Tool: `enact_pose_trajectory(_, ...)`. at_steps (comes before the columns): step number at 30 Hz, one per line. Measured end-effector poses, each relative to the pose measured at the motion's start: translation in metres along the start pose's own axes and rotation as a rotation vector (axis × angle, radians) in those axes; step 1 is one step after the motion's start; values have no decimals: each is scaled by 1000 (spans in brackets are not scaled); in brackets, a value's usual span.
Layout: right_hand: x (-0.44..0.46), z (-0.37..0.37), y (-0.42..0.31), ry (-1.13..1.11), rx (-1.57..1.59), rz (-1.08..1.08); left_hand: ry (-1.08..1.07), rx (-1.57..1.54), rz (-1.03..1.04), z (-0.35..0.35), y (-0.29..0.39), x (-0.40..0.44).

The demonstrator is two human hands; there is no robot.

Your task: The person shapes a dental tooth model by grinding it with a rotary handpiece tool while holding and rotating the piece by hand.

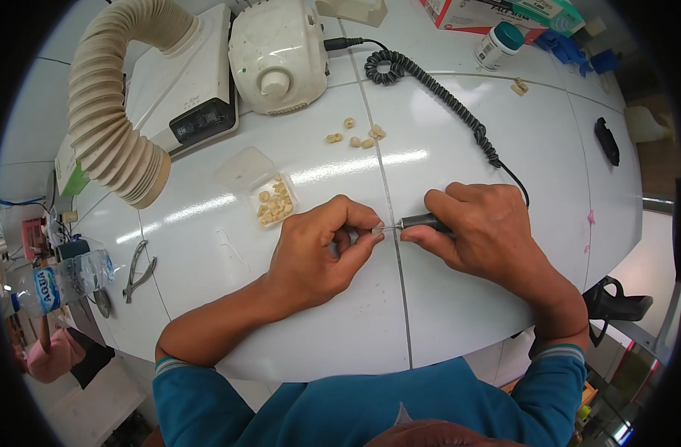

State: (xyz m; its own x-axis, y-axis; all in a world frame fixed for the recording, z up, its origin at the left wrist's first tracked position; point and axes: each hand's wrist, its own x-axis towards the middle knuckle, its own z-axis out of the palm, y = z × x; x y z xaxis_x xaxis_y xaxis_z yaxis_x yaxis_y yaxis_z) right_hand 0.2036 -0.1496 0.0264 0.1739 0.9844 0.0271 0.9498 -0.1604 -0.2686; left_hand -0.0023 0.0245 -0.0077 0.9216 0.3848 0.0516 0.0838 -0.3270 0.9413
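Between thumb and forefinger, my left hand (320, 249) pinches a small tooth-coloured dental crown (377, 229), mostly covered by the fingertips. My right hand (480, 229) is wrapped round a dark rotary handpiece (422, 222). The thin metal bur (391, 226) points left and meets the crown or sits just beside it; I cannot tell which. A clear plastic box (273, 201) with its lid open stands beyond my left hand, and several crowns lie inside. More loose crowns (361, 142) are scattered on the table farther back.
A coiled black cord (452, 97) runs to a cream control unit (277, 56). Left of it are a ribbed suction hose (106, 104) and a white machine (180, 93). Pliers (138, 272) and a water bottle (65, 281) lie at the left. A green-capped jar (499, 46) stands back right.
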Motion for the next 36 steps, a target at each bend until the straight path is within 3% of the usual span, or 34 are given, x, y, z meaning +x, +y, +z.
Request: enact_pose_trajectory(36, 1, -5, 1, -35, -5, 12, -54, 26, -60, -4, 4, -1)
